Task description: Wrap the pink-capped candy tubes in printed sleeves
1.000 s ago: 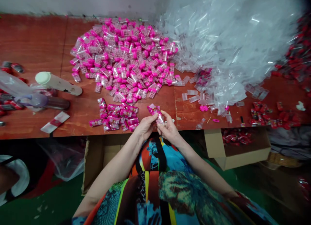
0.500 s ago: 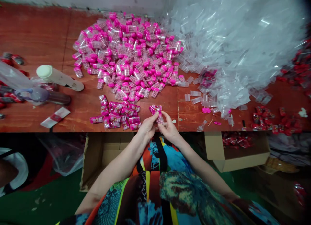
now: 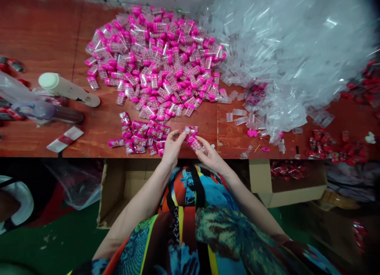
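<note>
Between my hands, just over the table's front edge, is a small clear bottle [image 3: 194, 143] filled with pink balls. My right hand [image 3: 211, 156] holds its lower end between closed thumb and fingers. A shiny pink printed wrapper [image 3: 192, 130] shows at the bottle's upper end. My left hand [image 3: 173, 148] pinches at that end with thumb and forefinger; a small pale bit shows at the fingertips. How far the wrapper covers the bottle I cannot tell. Left of my hands lies a heap of pink wrapped packs [image 3: 142, 137].
Behind lies a big pile of pink-capped bottles [image 3: 160, 61]. Clear empty containers and plastic [image 3: 285, 49] are heaped at right, red packs [image 3: 320, 144] beyond. A white flask [image 3: 69, 89] lies at left. Open cardboard boxes [image 3: 299, 193] stand below the table [image 3: 92, 138].
My hands have moved slightly apart, the left one shifting left and up. The bottle is now more visible and tilted. The view has shifted slightly.
</note>
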A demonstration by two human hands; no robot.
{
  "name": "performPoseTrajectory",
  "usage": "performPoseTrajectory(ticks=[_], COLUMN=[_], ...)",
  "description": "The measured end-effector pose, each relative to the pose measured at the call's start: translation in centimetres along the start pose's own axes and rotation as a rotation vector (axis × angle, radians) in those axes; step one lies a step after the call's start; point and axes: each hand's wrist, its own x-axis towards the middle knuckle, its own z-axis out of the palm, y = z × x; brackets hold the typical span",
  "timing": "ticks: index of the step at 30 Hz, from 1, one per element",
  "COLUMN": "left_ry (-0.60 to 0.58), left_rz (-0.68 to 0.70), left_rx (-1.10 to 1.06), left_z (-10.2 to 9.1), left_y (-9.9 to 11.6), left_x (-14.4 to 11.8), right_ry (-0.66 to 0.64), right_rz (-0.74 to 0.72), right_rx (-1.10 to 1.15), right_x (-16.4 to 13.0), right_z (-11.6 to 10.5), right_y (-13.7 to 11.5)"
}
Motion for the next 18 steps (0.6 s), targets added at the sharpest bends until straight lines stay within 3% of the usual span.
performPoseTrajectory(ticks=[2,8,13,18], left_ry=[0.026,-0.058,0.036,0.204], left_rz=[0.056,-0.022,-0.006,-0.022], left_rx=[0.105,0.255,0.199,0.082], left_z=[-0.5,-1.2,-1.5,-2.4], left_y=[0.7,1.8,2.1,2.7], left_x=[0.6,1.5,1.9,2.9], right_ry=[-0.017,-0.02,0.131,0.42], right_rz=[-0.002,0.008,-0.009,0.02], right_rx=[-0.045,-0.047,0.111,0.443], right_x=[-0.3,-0.3,1.1,1.5], right_z=[-0.7,-1.1,-1.4,-3.8], right_y=[0.1,0.9,1.1,1.4])
